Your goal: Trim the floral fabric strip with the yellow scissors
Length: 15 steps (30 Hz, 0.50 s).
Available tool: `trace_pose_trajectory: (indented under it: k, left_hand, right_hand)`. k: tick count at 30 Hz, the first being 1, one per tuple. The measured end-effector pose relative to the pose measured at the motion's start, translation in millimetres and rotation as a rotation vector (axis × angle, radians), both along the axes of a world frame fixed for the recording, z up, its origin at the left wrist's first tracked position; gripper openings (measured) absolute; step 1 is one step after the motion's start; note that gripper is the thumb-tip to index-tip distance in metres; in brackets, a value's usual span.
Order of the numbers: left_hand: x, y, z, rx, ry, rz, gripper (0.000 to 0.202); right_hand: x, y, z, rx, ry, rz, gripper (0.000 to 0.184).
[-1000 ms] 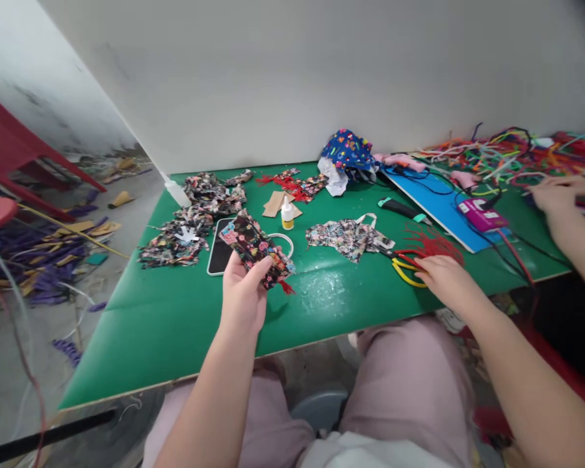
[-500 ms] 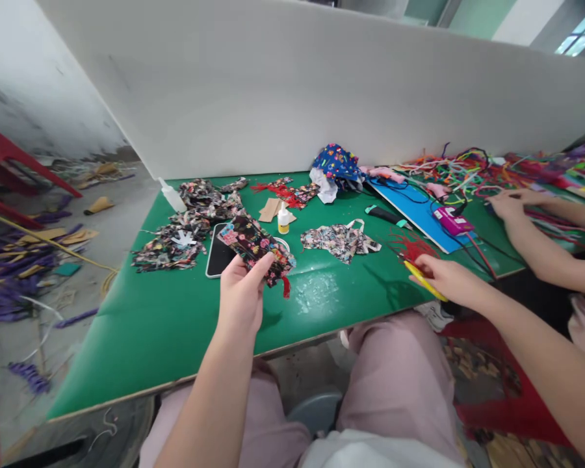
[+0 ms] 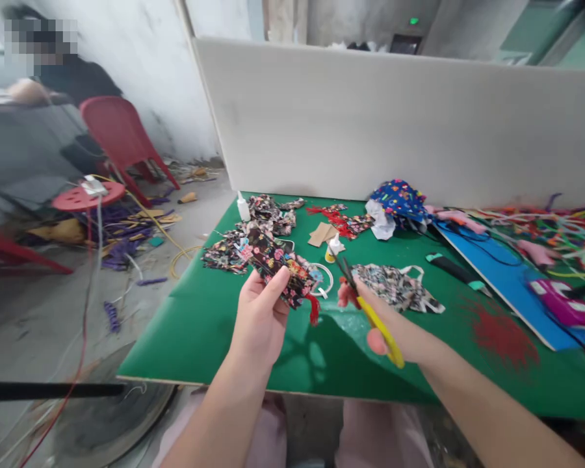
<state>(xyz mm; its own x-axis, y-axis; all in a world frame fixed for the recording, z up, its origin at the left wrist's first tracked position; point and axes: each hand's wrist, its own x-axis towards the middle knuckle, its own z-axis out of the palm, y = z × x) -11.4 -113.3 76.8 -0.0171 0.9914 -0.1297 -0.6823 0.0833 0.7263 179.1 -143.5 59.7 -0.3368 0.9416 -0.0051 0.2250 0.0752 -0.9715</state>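
My left hand pinches a flat, dark floral fabric piece above the green table. A red tassel hangs from its right end. My right hand is wrapped around yellow-handled scissors, whose dark blades point up and left toward the tassel, apart from it. Under the right hand lies patterned cloth with a white loop. A white cable curls behind the fabric piece, which partly covers a phone.
Floral scraps, a small glue bottle, brown card pieces and a white squeeze bottle lie beyond my hands. Rightward are a black-and-teal cutter, red threads, a blue board and a blue patterned bundle.
The view has turned left. My right hand has brought the scissors leftward from the table's right side, close to the tassel. My left hand still holds the fabric piece.
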Motion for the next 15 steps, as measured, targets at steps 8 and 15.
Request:
trace_pose_trajectory:
  k: [8,15]
  left_hand:
    - [19,23,8.6,0.166,0.07,0.012,0.013]
    - [32,20,-22.4,0.114,0.072,0.028,0.016]
  right_hand:
    - [-12,24,-40.8,0.037,0.156,0.133,0.078]
    - [-11,23,-65.8,0.006,0.276,0.031,0.07]
